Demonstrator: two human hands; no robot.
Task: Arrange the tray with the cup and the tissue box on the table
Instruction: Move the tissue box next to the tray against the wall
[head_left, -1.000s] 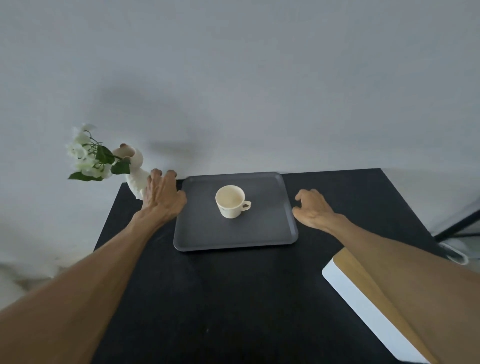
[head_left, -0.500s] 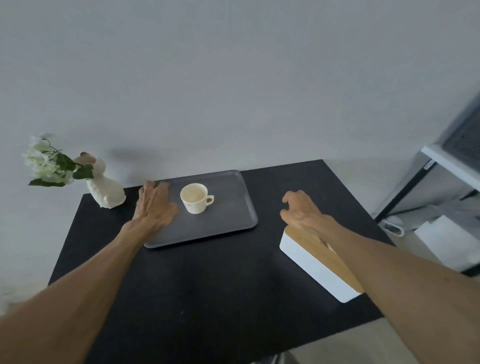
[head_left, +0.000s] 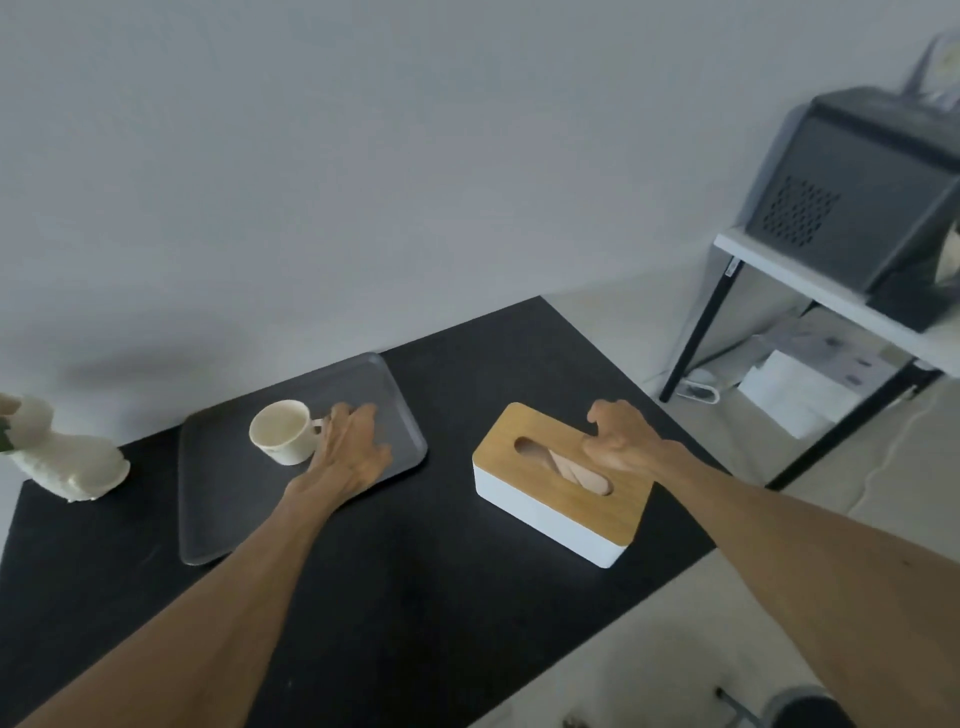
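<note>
A grey tray (head_left: 223, 499) lies on the black table (head_left: 395, 571) at the left, with a cream cup (head_left: 283, 430) standing on it, handle to the right. My left hand (head_left: 348, 449) rests flat over the tray just right of the cup, fingers spread beside the handle, holding nothing. A white tissue box (head_left: 550, 514) with a wooden lid and an oval slot sits to the right of the tray. My right hand (head_left: 618, 441) hovers over the far side of the lid, fingers curled and apart, with nothing in them.
A white vase (head_left: 67, 465) stands at the table's far left corner. A shelf unit (head_left: 831, 291) with a dark box and papers stands to the right of the table. The wall runs behind the table.
The view swung right. My left hand moved from the tray's left edge to the right of the cup. My right hand moved over the tissue box lid.
</note>
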